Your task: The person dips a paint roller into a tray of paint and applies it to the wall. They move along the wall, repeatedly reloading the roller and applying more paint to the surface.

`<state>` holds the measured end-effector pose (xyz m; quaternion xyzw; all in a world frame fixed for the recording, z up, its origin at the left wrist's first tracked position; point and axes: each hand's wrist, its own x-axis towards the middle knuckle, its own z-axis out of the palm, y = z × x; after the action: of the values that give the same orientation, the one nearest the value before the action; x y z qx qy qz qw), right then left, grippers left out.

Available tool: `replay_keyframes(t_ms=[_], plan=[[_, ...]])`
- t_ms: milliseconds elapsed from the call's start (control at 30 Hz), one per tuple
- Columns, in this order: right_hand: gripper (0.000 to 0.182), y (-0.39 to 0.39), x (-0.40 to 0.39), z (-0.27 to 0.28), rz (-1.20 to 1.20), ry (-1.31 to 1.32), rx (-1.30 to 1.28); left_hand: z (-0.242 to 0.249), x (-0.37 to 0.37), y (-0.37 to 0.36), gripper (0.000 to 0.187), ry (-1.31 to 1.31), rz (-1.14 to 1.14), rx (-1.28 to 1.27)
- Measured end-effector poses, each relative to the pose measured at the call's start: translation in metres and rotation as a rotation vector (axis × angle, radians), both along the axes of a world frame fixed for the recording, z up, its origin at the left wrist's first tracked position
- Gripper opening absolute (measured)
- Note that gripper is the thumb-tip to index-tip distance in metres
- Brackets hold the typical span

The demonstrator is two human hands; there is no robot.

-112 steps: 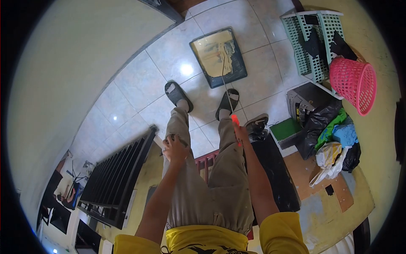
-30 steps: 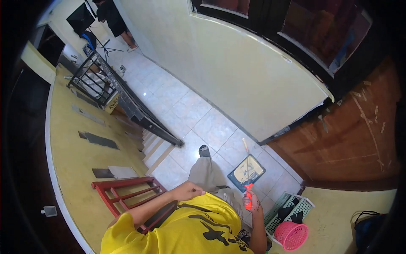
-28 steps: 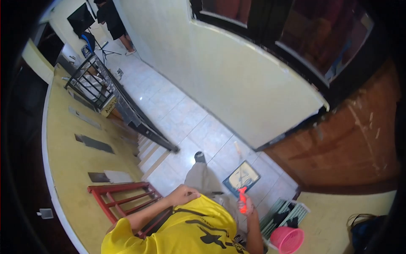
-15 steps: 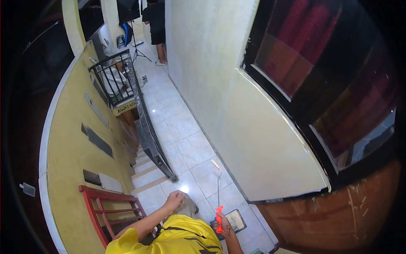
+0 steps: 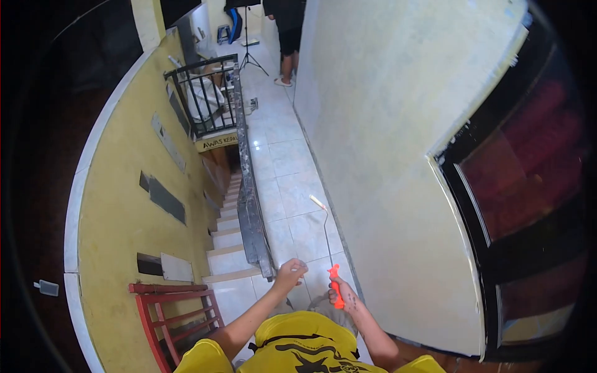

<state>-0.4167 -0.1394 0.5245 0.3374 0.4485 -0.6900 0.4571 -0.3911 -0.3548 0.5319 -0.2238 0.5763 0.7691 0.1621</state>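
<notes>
My right hand [image 5: 344,294] is wrapped round the orange handle of a small paint roller [image 5: 318,202]. The roller's thin metal rod runs up from the handle, and its pale head is over the floor tiles near the foot of the wall. My left hand [image 5: 291,273] is held in front of my body with its fingers curled, beside the lower end of the dark railing; whether anything small is between the fingers cannot be made out. To the right rises the cream painted wall [image 5: 385,161], which borders a dark-framed window with red curtains [image 5: 528,186].
A staircase [image 5: 227,241] descends on the left behind the dark railing [image 5: 250,217]. A red gate [image 5: 177,311] stands at lower left against a yellow wall [image 5: 118,211]. Farther along the tiled walkway [image 5: 280,143] are a tripod [image 5: 247,50] and a person in dark clothes [image 5: 287,37].
My view has turned, so the wall and walkway sit differently. Both hands and the roller have moved up and slightly right in view. The tray on the floor is no longer visible.
</notes>
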Motion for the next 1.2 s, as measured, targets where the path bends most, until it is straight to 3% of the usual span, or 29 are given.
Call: replay_keyframes(t_ms=[233,333,533,633,767,933,1200], plan=[[0.028,-0.042,-0.161,-0.011,0.122,0.028,-0.047,0.002,-0.091,0.03,0.017,-0.08,0.169,0.277],[0.028,-0.059,-0.237,-0.03,0.179,0.144,0.017,-0.022,-0.145,0.035,0.015,-0.11,0.315,0.273],[0.035,-0.07,-0.392,-0.043,0.387,0.126,0.081,-0.081,-0.273,0.032,0.028,-0.202,0.449,0.586],[0.037,-0.085,-0.475,-0.029,0.401,0.089,0.07,-0.072,-0.318,0.003,0.038,-0.193,0.6,0.429],[0.039,-0.109,-0.569,-0.005,0.431,0.063,0.044,-0.061,-0.373,-0.05,0.025,-0.192,0.811,0.34],[0.037,-0.157,-0.671,-0.014,0.429,0.111,0.072,-0.079,-0.446,-0.107,0.019,-0.177,0.959,0.331],[0.041,-0.246,-0.846,-0.037,0.471,0.185,0.222,-0.129,-0.639,-0.237,0.026,-0.238,0.787,0.486]])
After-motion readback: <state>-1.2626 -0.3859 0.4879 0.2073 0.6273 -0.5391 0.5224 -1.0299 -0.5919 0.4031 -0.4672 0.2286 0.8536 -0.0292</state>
